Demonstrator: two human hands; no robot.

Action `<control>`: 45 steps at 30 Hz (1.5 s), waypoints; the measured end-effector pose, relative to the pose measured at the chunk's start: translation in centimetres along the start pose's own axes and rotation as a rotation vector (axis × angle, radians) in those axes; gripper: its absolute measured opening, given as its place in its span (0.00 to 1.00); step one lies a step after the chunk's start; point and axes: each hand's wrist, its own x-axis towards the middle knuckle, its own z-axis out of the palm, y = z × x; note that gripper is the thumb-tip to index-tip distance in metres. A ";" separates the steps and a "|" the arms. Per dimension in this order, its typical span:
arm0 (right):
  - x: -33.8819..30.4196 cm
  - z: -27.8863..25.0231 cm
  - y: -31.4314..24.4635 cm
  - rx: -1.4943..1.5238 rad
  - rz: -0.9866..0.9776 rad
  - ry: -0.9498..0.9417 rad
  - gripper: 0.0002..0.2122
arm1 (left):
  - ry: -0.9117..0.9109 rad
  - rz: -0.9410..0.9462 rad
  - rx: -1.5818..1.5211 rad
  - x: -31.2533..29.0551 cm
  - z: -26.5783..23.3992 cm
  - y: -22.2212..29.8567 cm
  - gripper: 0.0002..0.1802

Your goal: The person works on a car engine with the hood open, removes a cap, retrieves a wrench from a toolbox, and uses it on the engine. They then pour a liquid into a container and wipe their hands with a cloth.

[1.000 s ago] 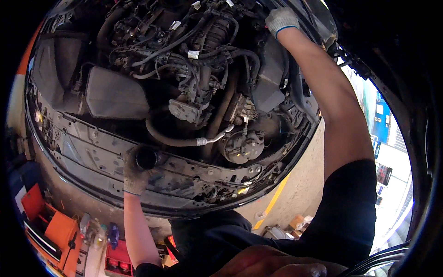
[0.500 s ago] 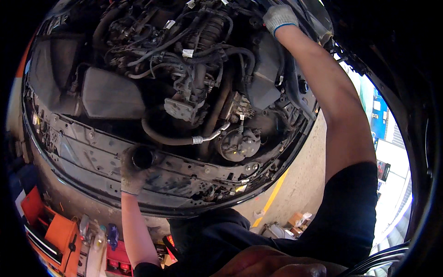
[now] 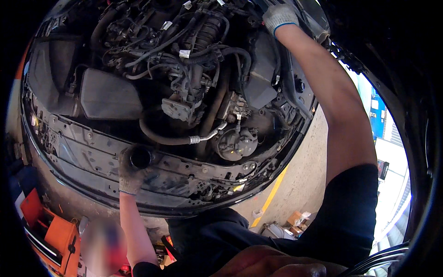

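Observation:
In a soiled grey knit glove, my left hand (image 3: 129, 177) is closed round a short black tube (image 3: 140, 157) with a round open end facing up. It holds the tube over the front panel (image 3: 180, 173) of a car's engine bay. My right hand (image 3: 280, 18), in a pale knit glove with a blue cuff edge, reaches to the far right of the bay. Its fingers curl down among dark parts beside a black cover (image 3: 264, 76); a small red spot shows at the fingertips, and whatever they grip is hidden.
The engine (image 3: 189, 60) with hoses and wiring fills the middle. A black hose with a metal end (image 3: 198, 139) crosses the front gap, near a round black part (image 3: 236, 144). At lower left stands an orange tool box (image 3: 62, 237). Small boxes (image 3: 297, 221) lie on the floor.
The whole view has shifted slightly, with the engine bay a little further left. Both hands keep nearly the same places, and the left still holds the black tube.

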 end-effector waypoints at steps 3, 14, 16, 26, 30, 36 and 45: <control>0.0 -0.5 0.0 0.010 0.008 -0.019 0.16 | 0.010 0.045 0.027 0.0 0.1 -0.5 0.53; -0.7 -1.6 -0.4 0.019 0.018 -0.066 0.15 | -0.001 -0.027 0.000 0.0 0.0 0.4 0.51; -0.7 -1.3 -0.3 -0.057 -0.039 -0.022 0.15 | 0.020 -0.064 -0.076 0.0 0.1 0.6 0.51; 0.7 0.9 -0.2 0.294 0.210 0.082 0.16 | -0.021 -0.186 -0.113 0.1 -0.3 1.9 0.46; 1.1 1.8 0.0 0.272 0.219 0.116 0.16 | -0.008 -0.121 -0.057 0.2 -0.8 1.0 0.46; -0.1 1.3 0.4 -0.103 -0.074 -0.009 0.19 | 0.017 -0.082 -0.167 2.8 2.2 7.3 0.46; -3.1 0.5 0.1 -0.069 0.016 0.243 0.14 | -0.020 0.186 -0.092 20.4 16.1 25.8 0.44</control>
